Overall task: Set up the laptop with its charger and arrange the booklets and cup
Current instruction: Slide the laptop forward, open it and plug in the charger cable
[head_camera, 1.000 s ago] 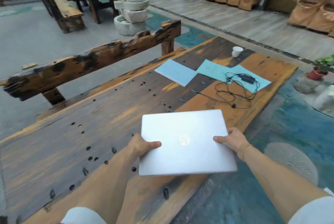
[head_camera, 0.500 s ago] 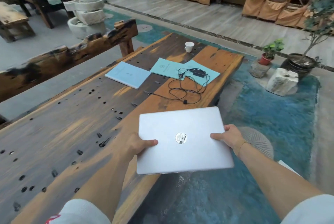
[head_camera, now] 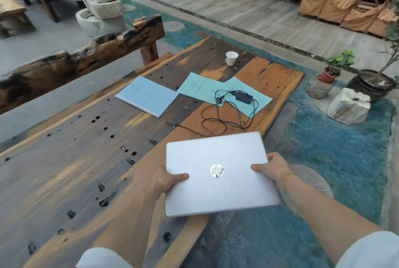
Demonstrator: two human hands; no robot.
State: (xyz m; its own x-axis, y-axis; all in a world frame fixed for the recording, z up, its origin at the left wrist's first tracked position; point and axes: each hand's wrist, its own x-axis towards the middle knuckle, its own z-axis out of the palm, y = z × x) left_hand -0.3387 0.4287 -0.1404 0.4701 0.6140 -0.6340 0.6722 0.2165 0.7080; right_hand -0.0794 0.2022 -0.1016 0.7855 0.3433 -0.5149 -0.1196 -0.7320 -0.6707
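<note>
I hold a closed silver laptop (head_camera: 218,172) flat in the air over the near right edge of the long wooden table (head_camera: 75,170). My left hand (head_camera: 166,180) grips its left edge and my right hand (head_camera: 273,167) grips its right edge. Further along the table lie a pale blue booklet (head_camera: 148,96) and two teal booklets (head_camera: 198,87), the right one (head_camera: 258,98) partly overlapped. A black charger brick (head_camera: 243,96) rests on the teal booklets, its cable (head_camera: 218,123) looped toward the laptop. A white cup (head_camera: 231,58) stands at the far end.
A dark wooden bench (head_camera: 86,58) runs along the table's left side. Right of the table is a blue rug (head_camera: 336,149), with a pale rock (head_camera: 347,105) and potted plants (head_camera: 333,69) beyond. Stone basins (head_camera: 101,8) and folded chairs stand further off.
The view has swung right and nearer to the table's far end. The laptop, held the same way in both hands, now hangs partly past the table's right edge.
</note>
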